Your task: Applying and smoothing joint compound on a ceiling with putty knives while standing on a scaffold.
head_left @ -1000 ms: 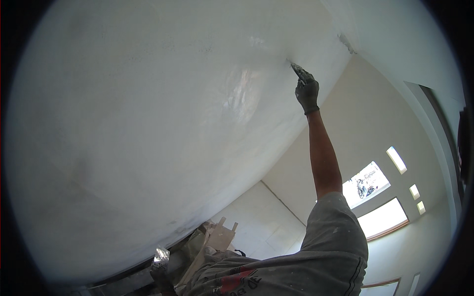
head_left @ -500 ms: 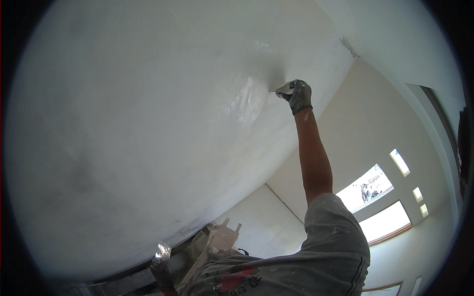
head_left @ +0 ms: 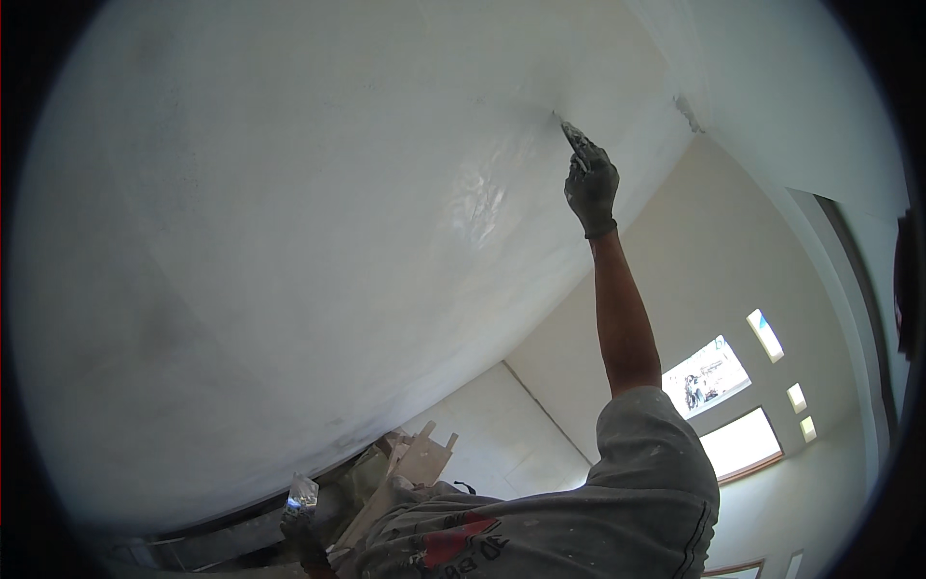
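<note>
My right hand (head_left: pixel 591 185), in a dark glove, is raised overhead and closed on a putty knife (head_left: pixel 575 138). Its blade tip touches the white ceiling (head_left: pixel 289 212). Just left of the blade a wet, glossy patch of filler (head_left: pixel 479 196) shines on the ceiling. My left hand (head_left: pixel 303 537), also gloved, is low at the bottom edge. It grips a small shiny tool (head_left: pixel 302 493) whose kind I cannot tell.
Beige walls (head_left: pixel 704 251) meet the ceiling at a chipped corner (head_left: pixel 688 111). Bright windows (head_left: pixel 709 374) sit at the lower right. Pale wooden pieces (head_left: pixel 422 457) and dark clutter lie below near my left hand. My grey, paint-spotted sleeve (head_left: pixel 637 482) fills the bottom.
My right hand swept the knife a little left with the blade laid flat, then came back right. The blade now points up-left again. The left hand stayed low.
</note>
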`<control>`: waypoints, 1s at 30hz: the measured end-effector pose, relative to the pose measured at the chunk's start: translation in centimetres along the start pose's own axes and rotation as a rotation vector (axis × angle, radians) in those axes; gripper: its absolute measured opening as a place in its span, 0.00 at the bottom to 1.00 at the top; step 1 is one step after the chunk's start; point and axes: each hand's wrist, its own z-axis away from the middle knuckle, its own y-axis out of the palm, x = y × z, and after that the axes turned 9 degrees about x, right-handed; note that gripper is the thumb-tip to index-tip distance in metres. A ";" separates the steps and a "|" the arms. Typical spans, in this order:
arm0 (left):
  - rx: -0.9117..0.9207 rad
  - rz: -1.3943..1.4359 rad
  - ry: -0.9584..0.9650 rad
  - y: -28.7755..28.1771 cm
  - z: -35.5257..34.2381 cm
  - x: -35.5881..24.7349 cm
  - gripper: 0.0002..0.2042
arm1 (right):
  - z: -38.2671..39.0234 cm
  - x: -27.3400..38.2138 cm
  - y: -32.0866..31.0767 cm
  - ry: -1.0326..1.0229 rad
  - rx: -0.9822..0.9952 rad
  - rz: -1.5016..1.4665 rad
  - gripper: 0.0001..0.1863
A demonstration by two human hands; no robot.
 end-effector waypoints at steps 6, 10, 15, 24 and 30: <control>-0.037 0.535 -0.384 0.1 -0.2 1.5 0.08 | 6.7 1.8 4.7 0.323 0.068 -0.053 0.25; -0.086 0.943 -0.621 -0.3 -1.3 0.2 0.12 | 5.9 4.1 6.1 0.517 -0.030 -0.726 0.15; -0.015 0.866 -0.662 -2.5 -2.7 -0.6 0.15 | 0.9 5.9 2.5 0.488 -0.149 -1.114 0.14; 0.313 1.043 -0.011 -5.6 -11.6 -17.1 0.14 | 2.1 12.3 -0.7 0.313 0.088 -0.720 0.14; 0.699 2.135 -0.303 -5.4 -21.2 -32.2 0.19 | 10.0 17.7 -4.1 -0.180 0.238 -0.735 0.26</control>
